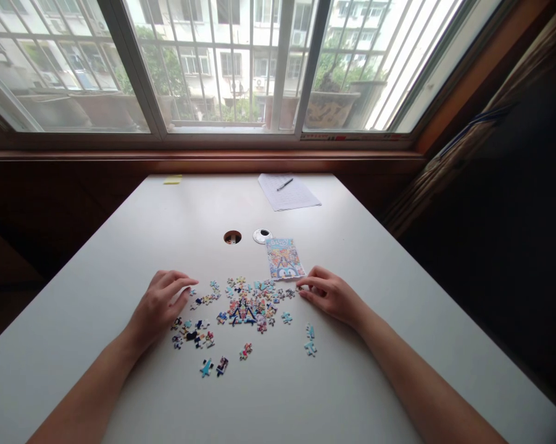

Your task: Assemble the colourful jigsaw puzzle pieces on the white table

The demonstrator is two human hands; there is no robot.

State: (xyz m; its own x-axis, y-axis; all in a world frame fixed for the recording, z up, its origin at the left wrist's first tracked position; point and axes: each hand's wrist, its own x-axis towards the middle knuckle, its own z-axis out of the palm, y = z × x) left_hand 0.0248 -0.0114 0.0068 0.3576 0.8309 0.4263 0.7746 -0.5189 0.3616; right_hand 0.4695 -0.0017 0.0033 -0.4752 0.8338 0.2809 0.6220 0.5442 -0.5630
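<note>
Several small colourful jigsaw pieces (247, 305) lie scattered on a white table (278, 382), some clustered together in the middle. My left hand (160, 302) rests palm down at the left edge of the scatter, fingers curled over a few pieces. My right hand (328, 293) rests at the right edge, its fingertips touching pieces beside a small picture card (283, 259). Whether either hand pinches a piece cannot be seen.
Behind the pieces are a round cable hole (232, 237) and its white cap (261, 235). A sheet of paper (289, 192) with a pen (285, 184) lies at the far edge, a yellow note (173, 179) to its left. A window runs behind the table.
</note>
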